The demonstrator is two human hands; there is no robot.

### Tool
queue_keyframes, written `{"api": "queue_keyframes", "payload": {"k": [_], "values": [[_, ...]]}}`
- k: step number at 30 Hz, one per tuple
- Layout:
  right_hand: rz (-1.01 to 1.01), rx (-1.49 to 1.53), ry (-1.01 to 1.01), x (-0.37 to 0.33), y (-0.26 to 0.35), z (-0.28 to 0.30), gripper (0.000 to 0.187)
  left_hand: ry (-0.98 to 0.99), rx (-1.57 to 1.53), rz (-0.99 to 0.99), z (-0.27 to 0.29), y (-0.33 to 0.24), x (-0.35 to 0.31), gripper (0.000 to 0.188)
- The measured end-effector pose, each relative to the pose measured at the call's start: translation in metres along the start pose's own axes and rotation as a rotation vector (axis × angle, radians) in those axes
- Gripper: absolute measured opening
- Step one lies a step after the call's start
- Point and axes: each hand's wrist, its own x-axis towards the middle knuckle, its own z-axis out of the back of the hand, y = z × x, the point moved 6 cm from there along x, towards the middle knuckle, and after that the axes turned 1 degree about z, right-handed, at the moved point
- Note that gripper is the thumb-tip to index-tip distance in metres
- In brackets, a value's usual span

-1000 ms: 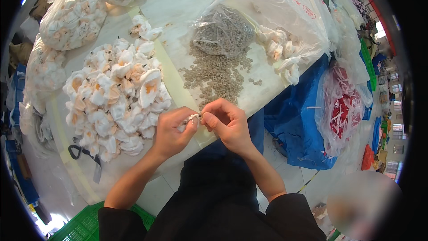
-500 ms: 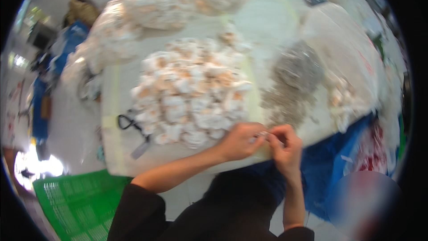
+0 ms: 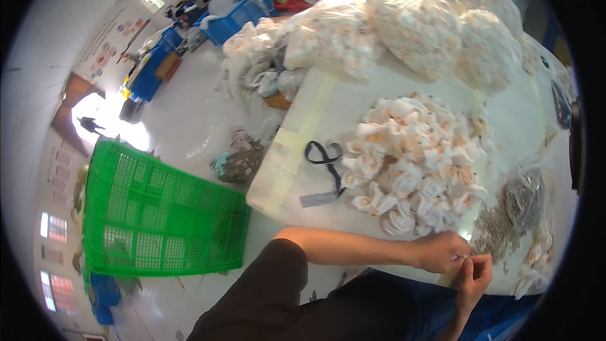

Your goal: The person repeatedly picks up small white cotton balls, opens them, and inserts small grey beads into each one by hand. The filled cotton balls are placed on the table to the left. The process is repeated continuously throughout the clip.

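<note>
My left hand [image 3: 443, 251] and my right hand [image 3: 476, 276] meet at the table's near edge, fingertips pinched together. Between them is a small whitish piece [image 3: 459, 257], mostly covered by the fingers, its kind too small to make out. Just beyond lies a heap of white, petal-like soft pieces [image 3: 410, 158] with orange tinges. To the right of my hands, small grey bits [image 3: 495, 230] are spread on the tabletop beside a clear plastic bag of grey bits [image 3: 525, 199]. Left of the heap rests a black cord loop with a grey tag [image 3: 320, 199].
Bulging clear bags of white-and-orange pieces [image 3: 413, 28] line the table's far side. More white pieces [image 3: 536, 259] lie at the right edge. A large green plastic crate [image 3: 167, 215] stands on the floor at left, with blue bins [image 3: 233, 19] farther back.
The view has swung to the left, so table and hands appear farther right and the green crate shows more fully. Both hands stay pinched together at the table edge.
</note>
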Motion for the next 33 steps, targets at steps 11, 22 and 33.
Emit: {"api": "queue_keyframes", "payload": {"k": [11, 22, 33], "values": [[0.091, -0.070, 0.098, 0.007, -0.019, 0.010, 0.019, 0.037, 0.055, 0.037, -0.005, -0.001, -0.003, 0.013], [0.086, -0.444, 0.019, -0.008, 0.047, -0.003, 0.028, 0.050, 0.036, 0.013, -0.006, -0.003, -0.003, 0.014], [0.365, -0.024, -0.016, -0.001, 0.036, -0.010, 0.026, -0.428, 0.462, -0.387, 0.086, -0.081, 0.000, 0.019]]}}
